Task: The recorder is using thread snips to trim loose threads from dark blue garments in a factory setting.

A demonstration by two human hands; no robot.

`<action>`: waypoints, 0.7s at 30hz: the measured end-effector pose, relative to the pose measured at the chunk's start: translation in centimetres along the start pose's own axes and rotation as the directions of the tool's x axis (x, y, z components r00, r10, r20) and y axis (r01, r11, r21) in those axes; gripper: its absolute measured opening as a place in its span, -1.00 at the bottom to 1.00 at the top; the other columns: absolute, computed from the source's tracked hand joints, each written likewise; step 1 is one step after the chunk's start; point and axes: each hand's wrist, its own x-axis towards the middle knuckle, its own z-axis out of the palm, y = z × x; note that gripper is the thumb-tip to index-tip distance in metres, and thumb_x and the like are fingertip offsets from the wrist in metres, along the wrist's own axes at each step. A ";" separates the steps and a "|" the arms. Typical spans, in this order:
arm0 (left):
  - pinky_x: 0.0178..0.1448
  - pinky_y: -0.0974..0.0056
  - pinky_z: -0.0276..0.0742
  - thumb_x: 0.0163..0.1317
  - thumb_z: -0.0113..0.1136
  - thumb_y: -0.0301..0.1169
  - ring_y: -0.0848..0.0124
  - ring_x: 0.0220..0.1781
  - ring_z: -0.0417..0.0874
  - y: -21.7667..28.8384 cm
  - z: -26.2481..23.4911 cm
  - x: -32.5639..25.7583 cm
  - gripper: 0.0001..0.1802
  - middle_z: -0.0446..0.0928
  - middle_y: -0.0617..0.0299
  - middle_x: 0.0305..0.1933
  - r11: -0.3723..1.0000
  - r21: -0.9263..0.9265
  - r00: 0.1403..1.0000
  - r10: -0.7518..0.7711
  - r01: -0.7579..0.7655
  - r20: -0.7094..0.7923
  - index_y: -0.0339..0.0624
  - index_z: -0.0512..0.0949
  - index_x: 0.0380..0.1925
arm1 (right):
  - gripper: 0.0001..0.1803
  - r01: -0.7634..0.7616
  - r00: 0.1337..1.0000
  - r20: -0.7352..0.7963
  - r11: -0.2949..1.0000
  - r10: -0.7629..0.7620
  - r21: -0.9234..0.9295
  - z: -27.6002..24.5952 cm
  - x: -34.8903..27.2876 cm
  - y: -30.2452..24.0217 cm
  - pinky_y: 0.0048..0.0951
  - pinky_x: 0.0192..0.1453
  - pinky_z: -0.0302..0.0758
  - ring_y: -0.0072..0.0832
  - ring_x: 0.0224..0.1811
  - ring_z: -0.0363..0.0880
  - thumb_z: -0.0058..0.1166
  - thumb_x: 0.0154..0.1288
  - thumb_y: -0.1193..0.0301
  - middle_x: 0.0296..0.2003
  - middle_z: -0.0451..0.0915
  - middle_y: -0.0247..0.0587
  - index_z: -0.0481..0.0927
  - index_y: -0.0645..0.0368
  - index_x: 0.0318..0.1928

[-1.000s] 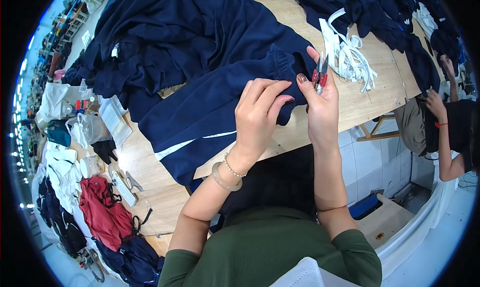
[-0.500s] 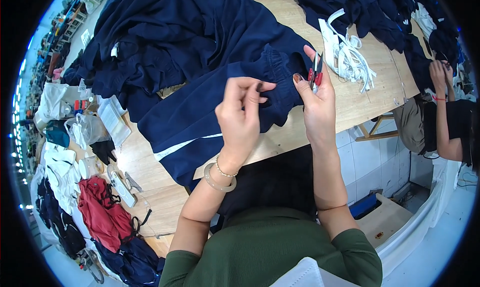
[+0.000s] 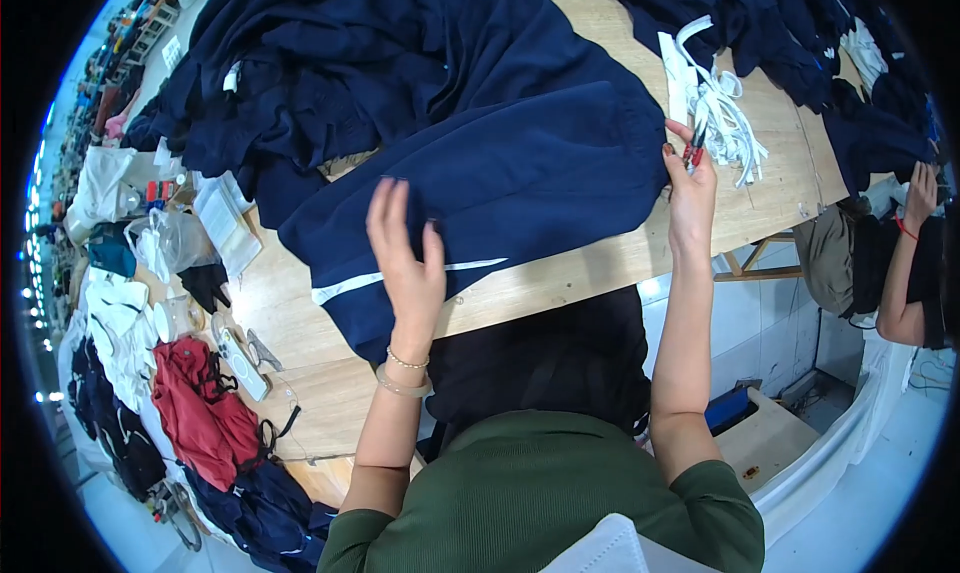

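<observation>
Navy garment (image 3: 500, 163) under left hand (image 3: 405, 258), red snips (image 3: 692, 151) in right hand (image 3: 690, 188), white tapes (image 3: 720, 113) beside

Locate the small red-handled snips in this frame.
In the head view, the red-handled snips are in the right hand, right of centre at the edge of the navy garment, beside the white cords.

Garment (image 3: 500, 173) spread on table (image 3: 600, 268), fabric strips (image 3: 720, 113) to its right, clothing pile (image 3: 300, 73) behind left
</observation>
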 end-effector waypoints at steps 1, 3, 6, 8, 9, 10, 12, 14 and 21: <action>0.46 0.10 0.15 0.16 0.11 -0.59 0.06 0.43 0.24 0.0 0.2 -0.5 -0.39 0.29 -0.05 0.35 0.998 -0.055 0.995 0.029 -0.024 0.096 -0.24 0.32 0.27 | -0.66 0.042 0.999 -0.016 0.999 -0.042 -0.027 0.0 0.1 0.3 -0.53 0.24 0.35 -0.58 0.02 0.49 -0.12 0.38 0.64 0.05 0.52 -0.20 0.52 0.23 0.11; 0.52 -0.05 -0.06 0.21 0.22 -0.26 0.09 0.50 0.13 -0.3 1.0 -1.1 -0.33 0.22 0.12 0.44 0.984 0.166 0.923 -0.003 -0.066 0.384 -0.12 0.29 0.33 | -0.70 0.205 0.977 -0.024 0.963 -0.212 -0.172 0.0 0.9 1.8 -0.52 0.15 0.42 -0.55 -0.07 0.54 -0.11 0.40 0.61 -0.02 0.58 -0.17 0.53 0.21 0.08; 0.52 -0.17 -0.15 0.15 0.29 -0.12 0.09 0.53 0.06 -0.6 1.9 -1.5 -0.20 0.17 0.16 0.48 0.957 0.273 0.917 -0.019 -0.099 0.399 -0.07 0.24 0.37 | -0.73 0.163 0.978 -0.038 0.861 -0.207 -0.482 1.1 0.3 1.3 -0.46 0.06 0.49 -0.44 -0.08 0.62 -0.13 0.43 0.57 -0.05 0.62 -0.14 0.52 0.18 0.07; 0.52 -0.18 -0.16 0.14 0.30 -0.14 0.07 0.53 0.05 -0.7 2.0 -1.2 -0.18 0.16 0.15 0.48 0.963 0.258 0.911 -0.031 -0.084 0.411 -0.07 0.22 0.38 | -0.73 0.190 0.970 -0.033 0.834 -0.241 -0.518 1.1 0.5 2.2 -0.43 0.05 0.51 -0.38 -0.07 0.64 -0.14 0.43 0.55 -0.04 0.63 -0.14 0.51 0.15 0.08; 0.53 -0.18 -0.18 0.13 0.32 -0.16 0.06 0.54 0.03 -0.6 1.9 -1.1 -0.17 0.16 0.14 0.48 0.968 0.241 0.905 -0.038 -0.073 0.424 -0.06 0.21 0.39 | -0.73 0.215 0.961 -0.030 0.806 -0.276 -0.551 1.1 0.6 2.5 -0.39 0.04 0.52 -0.32 -0.06 0.66 -0.14 0.44 0.54 -0.03 0.64 -0.14 0.51 0.13 0.08; 0.53 -0.18 -0.18 0.13 0.32 -0.16 0.06 0.54 0.03 -0.3 1.9 -1.1 -0.17 0.16 0.14 0.48 0.968 0.240 0.904 -0.039 -0.072 0.426 -0.06 0.21 0.39 | -0.73 0.213 0.961 -0.030 0.805 -0.275 -0.553 1.2 0.6 2.6 -0.39 0.04 0.52 -0.32 -0.06 0.66 -0.14 0.44 0.54 -0.03 0.64 -0.14 0.51 0.13 0.08; 0.50 -0.11 -0.05 0.09 0.36 -0.23 0.06 0.48 0.13 0.9 1.9 -0.8 -0.24 0.24 0.12 0.41 0.959 0.283 0.923 -0.082 -0.030 0.375 -0.07 0.31 0.32 | -0.71 0.206 0.968 -0.005 0.810 -0.250 -0.548 1.1 0.6 2.7 -0.39 0.18 0.45 -0.32 0.07 0.60 -0.16 0.45 0.54 0.03 0.61 -0.11 0.49 0.15 0.12; 0.43 -0.06 0.05 0.08 0.36 -0.26 0.07 0.41 0.22 1.8 2.0 -0.1 -0.32 0.31 0.12 0.33 0.983 0.178 0.957 -0.006 -0.047 0.289 -0.09 0.39 0.23 | -0.70 0.192 0.972 -0.005 0.807 -0.235 -0.558 1.2 0.4 2.5 -0.37 0.19 0.45 -0.31 0.10 0.59 -0.17 0.45 0.54 0.04 0.60 -0.11 0.49 0.16 0.12; -0.17 0.31 0.45 -0.04 0.39 -0.51 0.28 -0.21 0.47 3.6 6.6 2.1 -0.71 0.46 0.24 -0.24 0.970 -0.201 0.975 0.169 -0.138 0.147 -0.20 0.63 -0.24 | -0.72 0.258 0.948 -0.003 0.771 -0.320 -0.582 1.2 0.6 3.2 -0.35 0.09 0.52 -0.25 -0.01 0.65 -0.13 0.41 0.55 -0.01 0.63 -0.13 0.51 0.15 0.07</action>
